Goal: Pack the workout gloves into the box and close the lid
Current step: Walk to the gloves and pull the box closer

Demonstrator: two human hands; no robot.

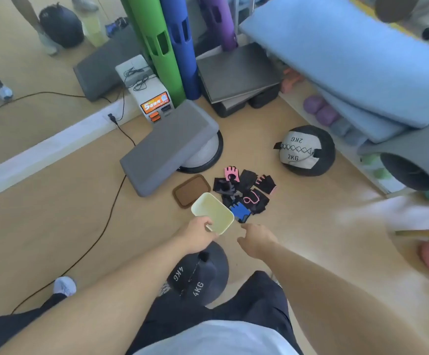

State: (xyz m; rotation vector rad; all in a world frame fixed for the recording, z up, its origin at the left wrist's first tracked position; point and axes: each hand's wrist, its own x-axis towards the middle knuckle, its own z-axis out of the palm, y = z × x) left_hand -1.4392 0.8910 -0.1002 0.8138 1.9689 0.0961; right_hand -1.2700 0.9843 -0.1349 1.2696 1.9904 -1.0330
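Bottom centre: black 4KG ball [200,275] between my knees. Above it, my left hand [198,235], fingers pinching the near corner of the pale box [214,211], which sits empty and tilted. Just right, my right hand [255,239], fingers loosely spread, holding nothing, near the blue glove [240,212]. Beyond, the heap of workout gloves [246,190] on the floor; brown lid [191,190] to its left. Upper right: 2KG ball [305,149].
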